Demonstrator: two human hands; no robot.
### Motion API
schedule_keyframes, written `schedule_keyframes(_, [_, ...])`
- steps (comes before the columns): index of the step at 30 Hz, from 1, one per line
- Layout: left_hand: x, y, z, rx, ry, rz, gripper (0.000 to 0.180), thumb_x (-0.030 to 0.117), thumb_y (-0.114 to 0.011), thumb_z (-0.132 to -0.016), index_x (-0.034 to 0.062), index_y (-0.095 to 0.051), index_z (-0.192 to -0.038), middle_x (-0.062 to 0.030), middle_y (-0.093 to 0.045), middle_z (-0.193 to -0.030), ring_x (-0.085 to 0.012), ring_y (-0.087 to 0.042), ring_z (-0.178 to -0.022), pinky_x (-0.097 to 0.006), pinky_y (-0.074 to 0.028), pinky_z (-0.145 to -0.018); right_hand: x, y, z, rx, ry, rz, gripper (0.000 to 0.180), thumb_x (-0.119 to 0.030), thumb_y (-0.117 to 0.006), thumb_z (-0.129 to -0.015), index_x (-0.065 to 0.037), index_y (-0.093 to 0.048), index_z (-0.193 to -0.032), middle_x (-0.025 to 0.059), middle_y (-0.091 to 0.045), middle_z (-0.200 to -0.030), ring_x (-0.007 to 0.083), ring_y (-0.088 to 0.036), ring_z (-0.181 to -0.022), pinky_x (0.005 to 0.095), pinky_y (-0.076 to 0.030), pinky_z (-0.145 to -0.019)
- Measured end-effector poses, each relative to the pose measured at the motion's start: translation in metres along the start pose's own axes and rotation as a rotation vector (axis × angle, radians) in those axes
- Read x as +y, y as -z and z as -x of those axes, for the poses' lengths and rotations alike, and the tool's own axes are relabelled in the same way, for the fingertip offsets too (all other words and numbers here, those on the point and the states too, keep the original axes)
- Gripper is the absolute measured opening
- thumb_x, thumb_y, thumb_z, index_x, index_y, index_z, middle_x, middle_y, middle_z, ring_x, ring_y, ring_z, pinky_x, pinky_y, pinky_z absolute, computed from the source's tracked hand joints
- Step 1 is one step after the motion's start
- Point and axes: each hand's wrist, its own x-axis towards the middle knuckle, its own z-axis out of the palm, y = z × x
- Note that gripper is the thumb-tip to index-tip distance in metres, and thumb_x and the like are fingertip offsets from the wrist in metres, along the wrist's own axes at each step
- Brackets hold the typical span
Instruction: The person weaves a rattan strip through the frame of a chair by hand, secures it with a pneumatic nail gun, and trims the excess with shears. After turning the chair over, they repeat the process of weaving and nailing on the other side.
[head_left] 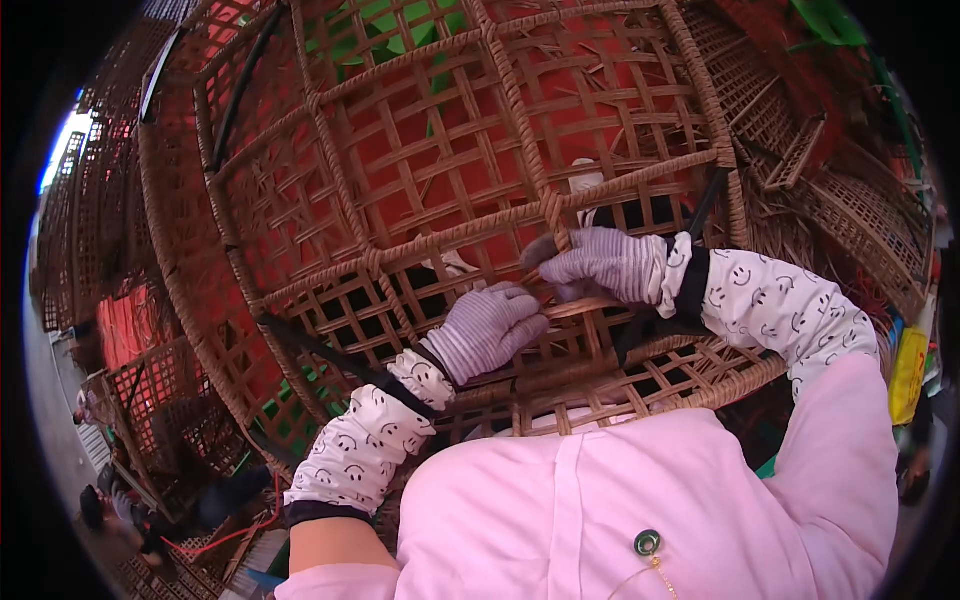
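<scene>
A large woven rattan panel, framed and divided by wrapped ribs, stands in front of me and reaches down to my chest. My left hand, in a purple-and-white striped glove, is closed against the weave of the lower band, its fingertips curled under out of sight. My right hand, gloved alike, bends its fingers over the weave beside a wrapped rib, closed on the rattan there. A paler rattan strip runs just below the right fingers, close to the left fingertips.
Red sheeting and green plastic show through the panel's gaps. Dark straps cross its lower left side. More woven rattan pieces are stacked at right, with loose strips among them. A yellow object stands at far right; people are at lower left.
</scene>
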Motion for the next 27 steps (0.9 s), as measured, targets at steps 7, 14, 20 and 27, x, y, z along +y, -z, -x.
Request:
schedule_keyframes(7, [0.019, 0.011, -0.004, 0.173, -0.109, -0.044, 0.012, 0.011, -0.057, -0.08, 0.0033, -0.06, -0.089, -0.0154, -0.059, -0.088, -0.0332, -0.058, -0.084, -0.037, -0.049, -0.072, -0.066, -0.006, 0.025, 0.014, -0.191, 1.468, 0.051, -0.048, -0.049, -0.084, 0.001, -0.064, -0.085, 0.0203, -0.06, -0.075, 0.0335, -0.061, -0.075, 0.0409, -0.047, -0.069])
schedule_keyframes(14, [0.076, 0.023, -0.037, 0.469, -0.291, -0.183, 0.018, 0.013, -0.059, -0.079, 0.0066, -0.059, -0.096, -0.0136, -0.06, -0.098, -0.0299, -0.057, -0.096, -0.037, -0.046, -0.083, -0.094, -0.017, 0.202, -0.051, 0.85, 1.316, 0.024, -0.012, -0.068, -0.073, -0.005, -0.053, -0.055, 0.0121, -0.057, -0.08, 0.0296, -0.058, -0.072, 0.037, -0.047, -0.063])
schedule_keyframes(20, [0.044, -0.001, -0.011, 0.001, -0.295, -0.121, 0.013, 0.019, -0.06, -0.079, 0.0058, -0.058, -0.078, -0.0103, -0.053, -0.07, -0.03, -0.054, -0.072, -0.038, -0.044, -0.086, -0.064, 0.017, 0.301, 0.443, 0.478, 1.785, 0.018, -0.016, -0.059, -0.083, 0.001, -0.061, -0.089, 0.0155, -0.06, -0.083, 0.0242, -0.06, -0.072, 0.0285, -0.047, -0.062])
schedule_keyframes(27, [0.034, 0.011, 0.008, 0.028, -0.219, -0.055, 0.018, 0.018, -0.06, -0.079, 0.0043, -0.055, -0.068, -0.0128, -0.052, -0.064, -0.0313, -0.055, -0.07, -0.042, -0.04, -0.094, -0.037, 0.02, 0.092, 0.179, 0.049, 0.552, 0.032, -0.021, -0.05, -0.082, 0.0, -0.056, -0.105, 0.0122, -0.061, -0.095, 0.0188, -0.06, -0.086, 0.0284, -0.048, -0.075])
